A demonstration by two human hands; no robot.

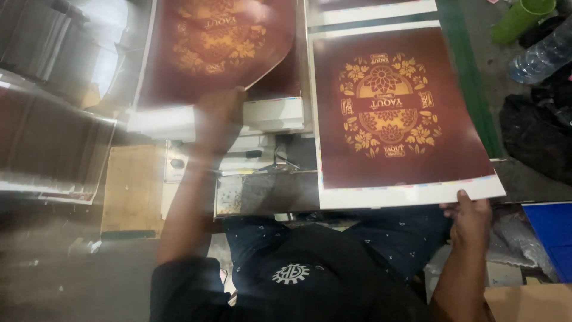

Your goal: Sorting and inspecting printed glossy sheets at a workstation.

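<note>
The left hand [219, 122] is up by the left pile of paper. It has hold of the curled sheet [217, 45], a big dark red sheet w/ a gold flower pattern. The sheet bends up and over, so its front edge lifts off the left stack [268, 116] of white-edged paper under it. The hand is blurry, so I can't tell how tight the fingers are closed, but they sit right at the sheet's low edge.

The right hand [471, 217] is near the bottom right. Its thumb is on top of the white rim of the flat sheet [399, 113], at the near right corner, and the rest of the fingers go under it. So it pinches that corner. This flat sheet is also dark red w/ the same gold flowers, and it lies on the right side of the table, next to the left stack.

Far right: a green cup [521, 18] & a clear plastic bottle [542, 56] lie close together, and a black bag [536, 134] sits below them. A blue box [551, 235] is near the right hand.
</note>
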